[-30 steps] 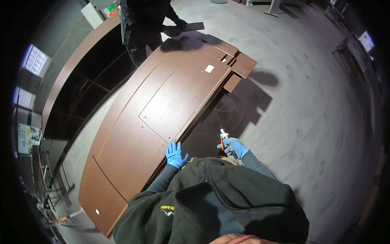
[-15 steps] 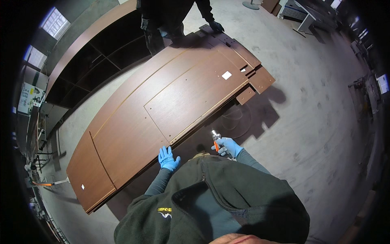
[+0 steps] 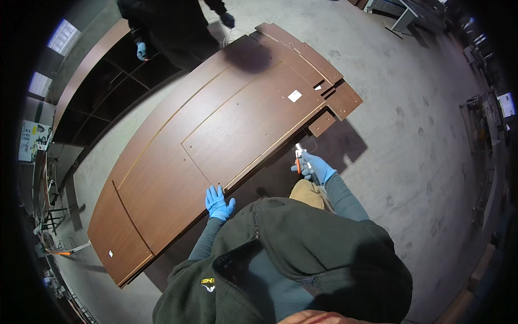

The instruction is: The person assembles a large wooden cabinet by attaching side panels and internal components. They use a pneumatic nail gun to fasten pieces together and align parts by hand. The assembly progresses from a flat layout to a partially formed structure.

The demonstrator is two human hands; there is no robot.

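As the left hand (image 3: pixel 219 205) rests spread on the brown panel (image 3: pixel 216 127) mid-frame, the right hand (image 3: pixel 318 166) curls around an orange-and-silver tool (image 3: pixel 299 156) right of centre; bracing seems underway, the next move needing steady aim.

We had a panel (image 3: pixel 226 121) before us, running slantwise from near left to far right. Our left hand (image 3: pixel 218 203) lay on its near edge; our right hand (image 3: pixel 319 167), around a hand tool (image 3: pixel 299 153), was farther right, near that edge. One label (image 3: pixel 294 96) sat toward the panel's right end, another (image 3: pixel 110 253) at its left. Beyond stood a co-worker (image 3: pixel 172 29), before a curved frame (image 3: pixel 90 62).
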